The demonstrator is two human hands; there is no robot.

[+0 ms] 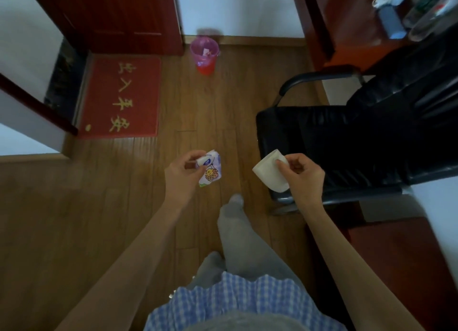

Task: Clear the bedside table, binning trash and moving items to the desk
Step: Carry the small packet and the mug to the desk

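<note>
Floor (119,206) ahead is bare wood, open lane straight up the middle to the bin (204,52) by the far baseboard. Lane edges: red doormat (121,96) and door frame on the left, black office chair (347,142) on the right, its seat corner just beside my right hand (301,175). Desk (347,21) sits beyond the chair, top right, cluttered (items too blurred to name).

Left hand (179,175): fingers closed, pinching a crumpled snack wrapper (210,169) at its upper end; wrapper hangs down and to the right from the thumb, long axis roughly vertical in view, printed side facing me.

Right hand: thumb and fingertips closed on the rim of a white paper cup (270,173). Cup is tipped on its side, axis running diagonally, one end toward upper left, the other toward lower right under my palm.

Both items are held in mid-air over the floor, well short of the bin. Bin is upright, pink liner, something small already inside.
</note>
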